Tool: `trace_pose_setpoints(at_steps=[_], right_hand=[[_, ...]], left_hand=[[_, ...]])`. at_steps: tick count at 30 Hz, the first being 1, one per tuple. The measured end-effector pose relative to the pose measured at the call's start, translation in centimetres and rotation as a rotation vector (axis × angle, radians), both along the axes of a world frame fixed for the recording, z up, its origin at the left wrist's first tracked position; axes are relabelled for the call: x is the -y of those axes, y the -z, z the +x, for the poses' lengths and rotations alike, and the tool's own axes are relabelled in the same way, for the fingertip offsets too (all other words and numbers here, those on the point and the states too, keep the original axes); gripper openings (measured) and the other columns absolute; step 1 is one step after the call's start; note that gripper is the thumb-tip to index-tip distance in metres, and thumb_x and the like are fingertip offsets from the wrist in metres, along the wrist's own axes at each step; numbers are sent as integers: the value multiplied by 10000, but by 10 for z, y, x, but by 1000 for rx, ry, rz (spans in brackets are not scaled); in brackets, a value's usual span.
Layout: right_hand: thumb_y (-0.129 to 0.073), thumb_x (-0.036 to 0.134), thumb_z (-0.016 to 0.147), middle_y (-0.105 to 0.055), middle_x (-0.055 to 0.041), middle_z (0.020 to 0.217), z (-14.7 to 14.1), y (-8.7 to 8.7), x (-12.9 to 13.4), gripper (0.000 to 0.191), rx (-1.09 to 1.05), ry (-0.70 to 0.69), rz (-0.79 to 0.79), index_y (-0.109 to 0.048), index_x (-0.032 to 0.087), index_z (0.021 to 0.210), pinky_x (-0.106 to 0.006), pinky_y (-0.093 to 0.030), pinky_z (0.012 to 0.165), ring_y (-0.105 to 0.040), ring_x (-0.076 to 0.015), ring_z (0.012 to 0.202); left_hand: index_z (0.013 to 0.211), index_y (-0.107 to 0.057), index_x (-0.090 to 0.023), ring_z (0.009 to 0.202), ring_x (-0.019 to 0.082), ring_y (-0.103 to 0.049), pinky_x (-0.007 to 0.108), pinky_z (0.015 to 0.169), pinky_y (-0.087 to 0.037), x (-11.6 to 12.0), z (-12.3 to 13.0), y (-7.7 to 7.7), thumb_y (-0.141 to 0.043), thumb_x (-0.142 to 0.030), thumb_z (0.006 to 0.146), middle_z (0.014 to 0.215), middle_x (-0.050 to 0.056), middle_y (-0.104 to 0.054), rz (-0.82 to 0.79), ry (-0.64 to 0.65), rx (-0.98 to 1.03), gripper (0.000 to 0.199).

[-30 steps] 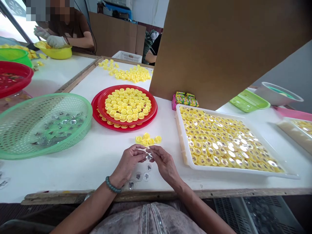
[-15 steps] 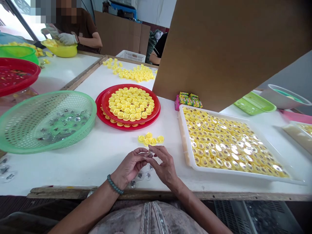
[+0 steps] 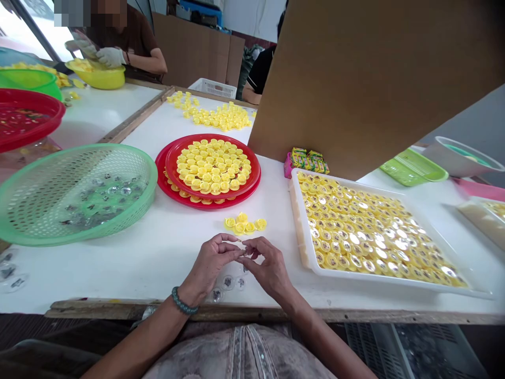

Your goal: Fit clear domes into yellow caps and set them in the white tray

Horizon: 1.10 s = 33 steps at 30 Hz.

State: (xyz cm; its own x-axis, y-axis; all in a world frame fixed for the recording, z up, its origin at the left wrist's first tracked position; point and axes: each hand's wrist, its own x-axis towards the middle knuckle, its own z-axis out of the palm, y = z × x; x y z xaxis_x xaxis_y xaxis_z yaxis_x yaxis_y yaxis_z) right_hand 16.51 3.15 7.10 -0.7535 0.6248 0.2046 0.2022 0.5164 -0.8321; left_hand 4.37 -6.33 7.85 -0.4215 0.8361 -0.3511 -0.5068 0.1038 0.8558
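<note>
My left hand (image 3: 213, 263), with a beaded bracelet at the wrist, meets my right hand (image 3: 270, 266) fingertip to fingertip above the table's front part. Both hands pinch something small between them, mostly hidden by the fingers. Under and beside them lie several clear discs (image 3: 228, 282) with dark marks. Just beyond the fingertips is a small group of yellow cups (image 3: 250, 227). Farther back, two stacked red plates (image 3: 252, 184) carry rings of yellow cups. On the right, a white tray (image 3: 302, 237) holds rows of yellow cups with shiny marked tops.
A green basket (image 3: 23, 197) of clear pieces stands at left, near a red tray (image 3: 55, 123). Loose yellow cups (image 3: 224, 117) lie at the back. Small green-yellow packs (image 3: 310, 160) sit by a cardboard panel (image 3: 347, 79). A gloved person (image 3: 138, 47) works beyond a yellow bowl (image 3: 106, 80).
My hands stay together; their fingers have shifted slightly around the small thing. The gloved person's hands have moved a little over the yellow bowl. The view has tilted slightly.
</note>
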Motion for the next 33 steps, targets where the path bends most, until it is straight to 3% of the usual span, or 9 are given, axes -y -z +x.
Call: trace_pose_setpoints(at_steps=[3,5,9,12,14,19,22,26,33], right_hand=[[-690,241,729,-597,11,715,2,0,1,228,-12,25,-51,-616,208,942,-234,-488,565,-550,-114,599],[-668,244,753,-613,-15,787,5,-2,2,274,15,1,11,-608,218,1019,-254,-502,597,-571,-131,651],[-615,212,797,-602,-62,1001,10,-10,5,325,66,-187,212,-593,257,1118,-310,-496,760,-577,-183,896],[-618,192,793,-611,-47,962,10,-12,4,277,133,-271,250,-617,255,1062,-301,-486,763,-577,-177,879],[-628,199,784,-611,-48,940,10,-9,2,257,168,-233,253,-622,235,1038,-287,-492,725,-583,-171,843],[-653,223,764,-609,-45,937,6,3,-6,258,175,-53,138,-615,208,1019,-217,-479,545,-593,-137,730],[-657,227,762,-607,-36,932,5,4,-8,241,155,-20,94,-616,216,1000,-198,-466,507,-586,-128,724],[-668,252,759,-606,-33,914,4,1,-9,239,134,-20,82,-615,218,989,-191,-462,492,-578,-128,728],[-651,298,780,-612,-57,951,-22,13,-16,273,75,-154,194,-608,214,1036,-252,-495,647,-597,-156,795]], left_hand=[[943,-531,-154,715,172,-657,314,763,-458,0,-1,-2,-737,-238,640,724,27,-706,-6,-28,15,376],[940,-525,-156,702,169,-649,307,742,-451,1,-4,-2,-731,-233,639,702,24,-699,-24,-22,0,373],[929,-546,-152,611,144,-605,268,637,-422,3,-14,1,-715,-200,613,621,2,-658,-84,148,-64,362],[946,-558,-143,597,139,-588,263,614,-424,3,-25,4,-680,-198,622,612,0,-640,-111,292,-137,351],[978,-566,-144,663,159,-606,284,657,-452,-1,-35,5,-660,-242,649,708,31,-670,-133,325,-329,356],[1135,-575,-221,942,203,-595,322,845,-454,-27,-66,8,-568,-193,714,1149,55,-620,-160,274,-1219,422],[1154,-577,-206,1095,217,-534,331,964,-389,-40,-76,13,-530,-132,729,1208,66,-592,-110,414,-1440,433],[1089,-607,-174,1018,223,-565,323,901,-422,-36,-78,17,-525,-154,746,1097,86,-634,-136,456,-1464,353],[931,-647,-212,720,158,-580,250,659,-438,1,-68,23,-565,-231,734,878,19,-660,-129,414,-1176,214]])
